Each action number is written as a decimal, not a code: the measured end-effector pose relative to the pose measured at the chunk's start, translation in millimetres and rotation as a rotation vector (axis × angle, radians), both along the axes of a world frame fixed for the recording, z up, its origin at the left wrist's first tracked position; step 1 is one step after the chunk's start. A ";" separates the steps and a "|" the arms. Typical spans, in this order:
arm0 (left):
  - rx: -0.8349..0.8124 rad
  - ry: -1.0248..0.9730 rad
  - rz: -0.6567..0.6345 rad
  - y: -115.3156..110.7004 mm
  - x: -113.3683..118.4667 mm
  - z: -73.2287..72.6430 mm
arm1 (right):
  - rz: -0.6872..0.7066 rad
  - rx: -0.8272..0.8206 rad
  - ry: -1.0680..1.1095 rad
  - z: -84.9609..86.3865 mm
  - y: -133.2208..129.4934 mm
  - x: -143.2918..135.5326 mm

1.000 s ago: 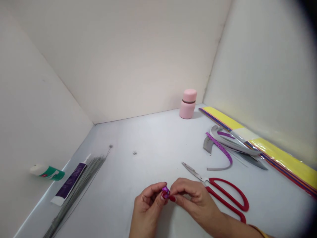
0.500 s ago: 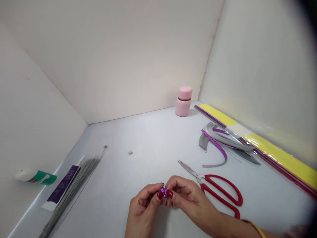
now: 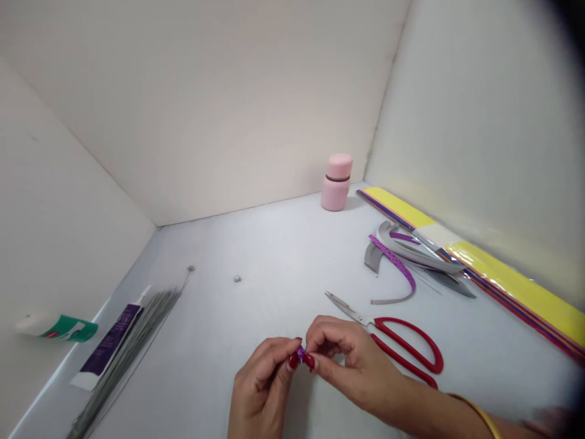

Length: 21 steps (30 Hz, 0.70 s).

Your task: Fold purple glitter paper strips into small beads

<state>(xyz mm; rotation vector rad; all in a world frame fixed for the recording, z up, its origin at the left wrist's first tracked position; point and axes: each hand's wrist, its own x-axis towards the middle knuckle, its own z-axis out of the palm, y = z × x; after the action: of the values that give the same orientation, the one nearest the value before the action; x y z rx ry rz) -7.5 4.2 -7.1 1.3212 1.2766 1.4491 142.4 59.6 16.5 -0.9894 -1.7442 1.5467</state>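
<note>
Between the fingertips of both hands is a small purple patterned strip piece (image 3: 300,352), mostly covered by thumbs and fingers. My left hand (image 3: 265,384) pinches it from the left. My right hand (image 3: 345,360) pinches it from the right, with the thumb tips close together. Red-handled scissors (image 3: 388,341) lie just beyond my right hand, which partly hides the lower handle. A longer purple patterned strip (image 3: 397,262) curls on the table behind the scissors, its end showing a grey underside.
Grey and purple strip offcuts (image 3: 411,256) and a yellow-topped pack of coloured sheets (image 3: 493,262) lie right. A pink flask (image 3: 337,183) stands at the back. Left are a purple glue tube (image 3: 112,341), a wire bundle (image 3: 132,353), a green-and-white bottle (image 3: 68,328) and a tiny silvery piece (image 3: 237,278).
Both hands keep their pinch on the purple piece, and the fingers have shifted slightly, so less of it shows. The whole view has moved a little.
</note>
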 end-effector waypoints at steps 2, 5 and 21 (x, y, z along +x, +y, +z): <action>0.041 0.042 -0.015 -0.1 -1.4 -1.0 | -0.005 -0.014 -0.004 0.0 0.2 0.0; 0.088 0.100 -0.035 -0.8 -3.6 -1.9 | -0.009 -0.049 0.004 -0.7 0.9 -0.7; -0.127 -0.075 -0.045 0.3 -1.4 5.8 | -0.004 -0.206 0.085 -4.4 1.4 -2.7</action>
<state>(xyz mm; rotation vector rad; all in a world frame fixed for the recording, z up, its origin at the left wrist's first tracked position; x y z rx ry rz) -8.9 4.5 -1.3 1.1936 1.2604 1.3513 139.7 61.0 12.1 -1.0093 -1.5468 1.7665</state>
